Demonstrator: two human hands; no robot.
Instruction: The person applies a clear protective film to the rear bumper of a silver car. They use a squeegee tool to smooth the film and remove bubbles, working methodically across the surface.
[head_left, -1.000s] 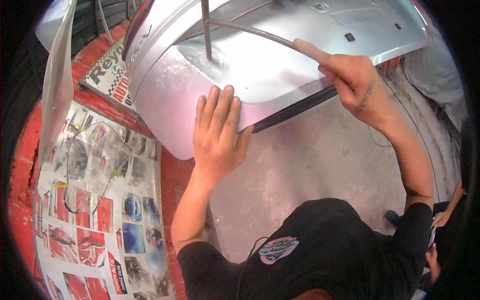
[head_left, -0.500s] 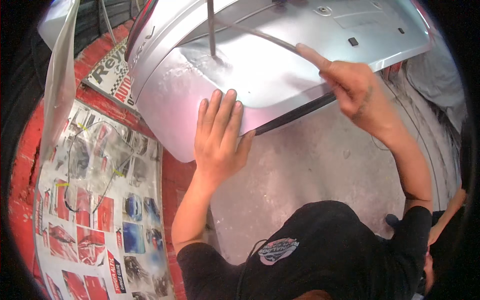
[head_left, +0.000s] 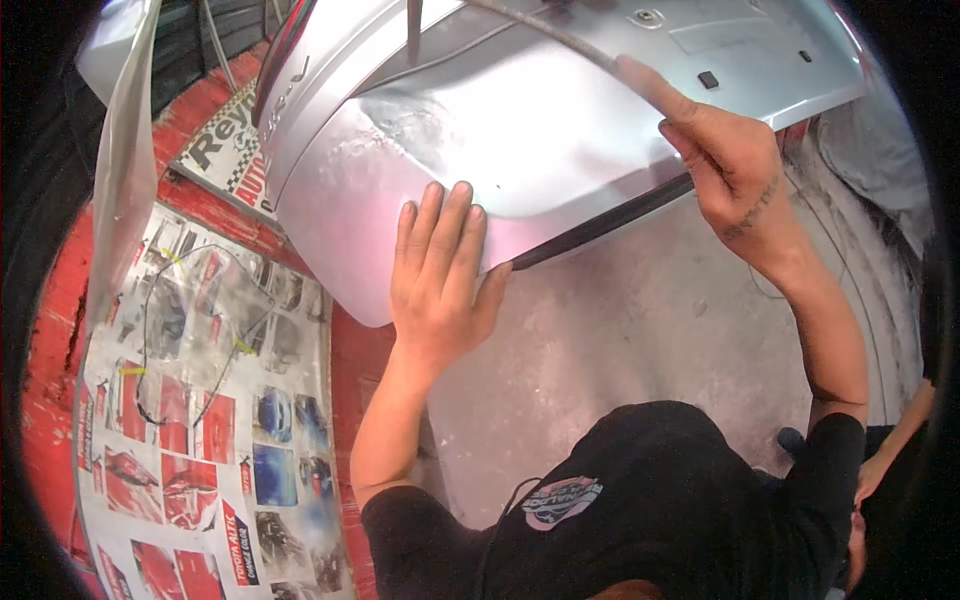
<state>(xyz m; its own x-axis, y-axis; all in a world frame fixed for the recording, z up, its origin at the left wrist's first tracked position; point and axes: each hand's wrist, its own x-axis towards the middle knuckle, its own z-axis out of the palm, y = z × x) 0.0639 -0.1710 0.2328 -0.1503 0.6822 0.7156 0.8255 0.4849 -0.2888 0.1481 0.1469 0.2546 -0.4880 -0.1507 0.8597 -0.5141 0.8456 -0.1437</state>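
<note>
My left hand [head_left: 441,270] lies flat on the lower edge of a silver car body panel [head_left: 540,150], fingers spread and thumb by the black trim strip [head_left: 600,222]. Past its fingertips, a dented, rough patch [head_left: 408,125] shows on the panel. My right hand [head_left: 728,180] is closed round the thin handle of a body hammer [head_left: 545,24], forefinger stretched along it. The hammer's long, narrow head hangs above the dented patch, apart from the metal; its upper part is cut off by the picture's top edge.
Printed poster sheets [head_left: 200,430] cover the left side, with a thin black cord loop [head_left: 150,330] on them. A pale sheet [head_left: 125,180] hangs at the far left. Grey covering [head_left: 870,170] lies to the right, and another person's arm [head_left: 895,440] shows at the right edge.
The hammer has lifted, its tip rising away from the dented patch. My right hand has shifted slightly right. My left hand stays in place on the panel.
</note>
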